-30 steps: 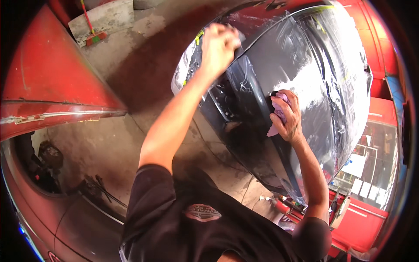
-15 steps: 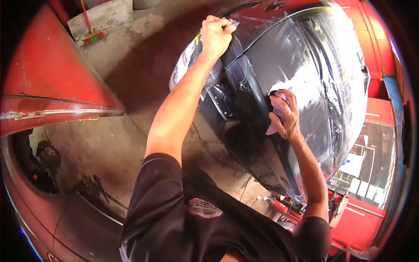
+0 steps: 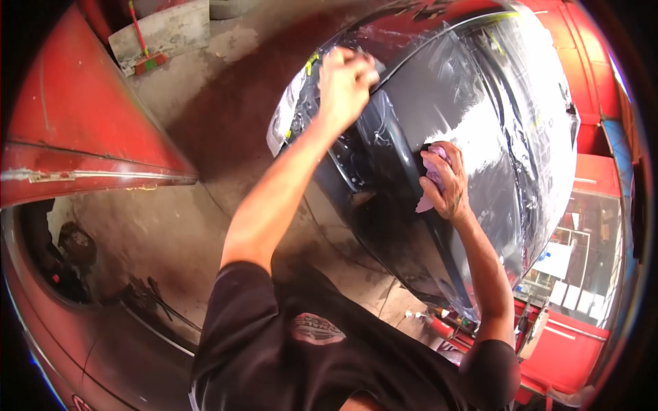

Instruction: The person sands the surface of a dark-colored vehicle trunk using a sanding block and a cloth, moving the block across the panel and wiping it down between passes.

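A dark, shiny car body section [image 3: 426,92] with white, wet-looking smears curves in front of me. My left hand [image 3: 345,85], smeared by motion, is closed over its far left part, near a seam. Between its fingers is a small flat grey piece [image 3: 378,67], perhaps sandpaper. My right hand [image 3: 449,185] grips a crumpled pinkish-purple cloth [image 3: 439,175] against the panel's middle. A small black bit shows at the cloth's top; what it belongs to is hidden.
Yellow tape [image 3: 312,63] and clear film edge the car section's left side. A red vehicle panel [image 3: 89,116] juts in at left, above a dark car body [image 3: 137,356]. Red cabinets [image 3: 562,349] stand at right. A broom [image 3: 147,61] leans against a board at the back.
My left hand has come down toward me along the car section, keeping the grey piece. My right hand and its cloth have hardly moved.
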`<state>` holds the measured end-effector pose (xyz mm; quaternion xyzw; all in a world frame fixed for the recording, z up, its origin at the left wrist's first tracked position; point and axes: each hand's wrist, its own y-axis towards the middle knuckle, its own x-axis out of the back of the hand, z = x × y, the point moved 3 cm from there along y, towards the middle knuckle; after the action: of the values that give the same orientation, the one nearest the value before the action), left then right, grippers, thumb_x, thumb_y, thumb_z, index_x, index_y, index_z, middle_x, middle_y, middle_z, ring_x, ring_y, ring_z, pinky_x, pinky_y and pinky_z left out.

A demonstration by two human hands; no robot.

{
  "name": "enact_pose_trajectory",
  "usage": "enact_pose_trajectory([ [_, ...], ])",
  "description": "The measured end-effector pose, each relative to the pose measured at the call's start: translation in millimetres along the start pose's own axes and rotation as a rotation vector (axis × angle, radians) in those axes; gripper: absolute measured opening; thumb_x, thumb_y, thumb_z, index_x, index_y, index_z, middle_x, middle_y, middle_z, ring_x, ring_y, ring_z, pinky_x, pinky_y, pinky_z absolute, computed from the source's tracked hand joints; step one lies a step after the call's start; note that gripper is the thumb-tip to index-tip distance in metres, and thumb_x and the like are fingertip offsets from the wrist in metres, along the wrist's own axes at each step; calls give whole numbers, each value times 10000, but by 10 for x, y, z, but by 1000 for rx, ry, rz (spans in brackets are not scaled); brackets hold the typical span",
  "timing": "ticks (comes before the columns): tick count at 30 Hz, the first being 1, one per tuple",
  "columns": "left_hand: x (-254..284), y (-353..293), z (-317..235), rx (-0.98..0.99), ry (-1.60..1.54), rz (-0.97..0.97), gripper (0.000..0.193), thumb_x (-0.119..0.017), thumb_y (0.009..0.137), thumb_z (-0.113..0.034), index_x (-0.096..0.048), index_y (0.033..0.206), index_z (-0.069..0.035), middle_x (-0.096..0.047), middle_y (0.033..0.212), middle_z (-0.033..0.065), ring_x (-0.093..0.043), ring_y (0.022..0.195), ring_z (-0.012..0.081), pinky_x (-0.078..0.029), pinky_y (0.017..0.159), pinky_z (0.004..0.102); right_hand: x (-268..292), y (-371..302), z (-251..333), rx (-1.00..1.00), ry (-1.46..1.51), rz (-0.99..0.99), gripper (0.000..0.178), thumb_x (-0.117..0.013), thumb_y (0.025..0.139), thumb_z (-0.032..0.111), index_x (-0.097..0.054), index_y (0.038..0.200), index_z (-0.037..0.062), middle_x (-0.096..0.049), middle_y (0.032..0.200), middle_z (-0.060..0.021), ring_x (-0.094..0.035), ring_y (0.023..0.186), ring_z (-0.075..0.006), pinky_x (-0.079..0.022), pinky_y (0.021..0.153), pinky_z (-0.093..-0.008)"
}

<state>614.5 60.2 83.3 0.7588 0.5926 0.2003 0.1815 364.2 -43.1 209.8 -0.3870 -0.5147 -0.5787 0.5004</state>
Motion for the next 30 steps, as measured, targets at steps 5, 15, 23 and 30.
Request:
enact_pose_trajectory([
  [5,57,90,-67,10,-19,15,255,-846,862,-138,-822,1110,-83,-667,1143,119,-607,1123,310,-512,1004,437,44,12,90,-6,-18,13,486,-737,793,200,-682,1253,53,-586,1311,-233,-569,1190,-440,-469,1032,-513],
  [15,73,-154,-40,10,-114,21,260,-839,860,-124,-817,1113,-64,-661,1174,148,-608,1152,312,-523,987,443,37,48,96,-15,-17,1,476,-722,797,181,-679,1249,38,-587,1305,-238,-570,1185,-444,-466,1032,-510],
  [23,28,-212,-134,32,-14,39,290,-870,830,-112,-821,1115,-97,-686,1136,111,-611,1149,316,-522,991,422,28,41,46,-14,-30,-10,477,-728,795,174,-681,1251,41,-586,1302,-231,-569,1187,-439,-464,1037,-505],
  [30,70,624,406,185,-53,-42,220,-834,839,-98,-824,1052,-43,-723,1028,178,-683,991,331,-550,919,424,-19,86,125,10,7,4,474,-738,797,186,-684,1244,37,-587,1302,-234,-568,1190,-443,-464,1038,-510],
])
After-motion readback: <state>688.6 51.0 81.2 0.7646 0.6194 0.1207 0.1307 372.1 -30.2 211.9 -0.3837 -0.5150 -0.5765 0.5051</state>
